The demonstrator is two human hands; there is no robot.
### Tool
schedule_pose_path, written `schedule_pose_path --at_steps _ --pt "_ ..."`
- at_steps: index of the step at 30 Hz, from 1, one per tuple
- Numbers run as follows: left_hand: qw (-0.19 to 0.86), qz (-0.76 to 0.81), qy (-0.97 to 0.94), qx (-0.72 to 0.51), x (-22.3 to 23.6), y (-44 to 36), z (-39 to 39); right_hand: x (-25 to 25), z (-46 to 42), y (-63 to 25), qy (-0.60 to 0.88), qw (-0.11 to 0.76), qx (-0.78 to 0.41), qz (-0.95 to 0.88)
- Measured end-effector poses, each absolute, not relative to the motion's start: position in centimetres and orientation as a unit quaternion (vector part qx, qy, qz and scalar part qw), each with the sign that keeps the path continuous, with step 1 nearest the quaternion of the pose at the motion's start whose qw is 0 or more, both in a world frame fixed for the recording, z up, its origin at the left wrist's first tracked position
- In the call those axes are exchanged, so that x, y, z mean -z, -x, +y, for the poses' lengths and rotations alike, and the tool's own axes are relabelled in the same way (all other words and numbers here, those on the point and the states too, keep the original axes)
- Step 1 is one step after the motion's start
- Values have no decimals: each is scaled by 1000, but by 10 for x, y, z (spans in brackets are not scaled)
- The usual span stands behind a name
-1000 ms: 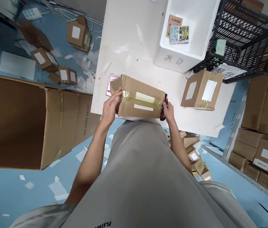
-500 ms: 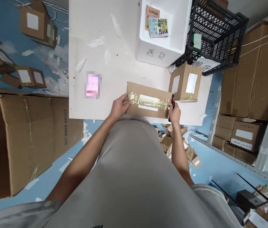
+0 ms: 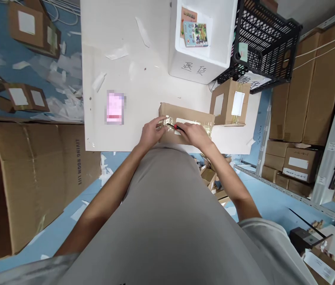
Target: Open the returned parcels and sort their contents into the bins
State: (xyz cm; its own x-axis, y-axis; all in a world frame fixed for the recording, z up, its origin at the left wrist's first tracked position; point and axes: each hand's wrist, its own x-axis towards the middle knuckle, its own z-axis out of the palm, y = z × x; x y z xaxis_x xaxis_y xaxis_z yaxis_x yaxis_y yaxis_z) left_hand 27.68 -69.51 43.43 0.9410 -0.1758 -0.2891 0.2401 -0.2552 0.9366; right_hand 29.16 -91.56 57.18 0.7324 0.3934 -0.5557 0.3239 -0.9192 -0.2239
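A taped cardboard box (image 3: 186, 112) with a white label lies at the near edge of the white table (image 3: 137, 87). My left hand (image 3: 152, 132) grips its left end, thumb on the top and fingers along the side. My right hand (image 3: 195, 135) is closed around a red and black utility knife (image 3: 176, 127), over the middle of the box top. The knife points left, its tip at the shiny tape near my left thumb. Much of the label is covered by my right hand.
Behind the box's right end stands another cardboard box (image 3: 230, 102). Farther back are a white foam bin (image 3: 201, 71) holding booklets and a black plastic crate (image 3: 277, 51). A pixelated pink item (image 3: 115, 107) lies left. A large open carton (image 3: 51, 170) stands on the floor.
My right hand has moved left with the utility knife, from the box's right end to across its top. My left hand has stayed at the left end.
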Motion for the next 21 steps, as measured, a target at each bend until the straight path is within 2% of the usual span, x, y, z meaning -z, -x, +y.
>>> schedule_pose_path --at_steps 3,6,21 --pt "630 35 -755 179 -434 -276 -695 -572 -904 -302 919 -19 -333 -212" --pt "649 41 -738 181 -432 -277 -695 -570 -900 -308 911 -49 -341 -228" --pt "656 60 -735 161 -422 -280 -701 -567 -875 -318 898 -59 -330 -284"
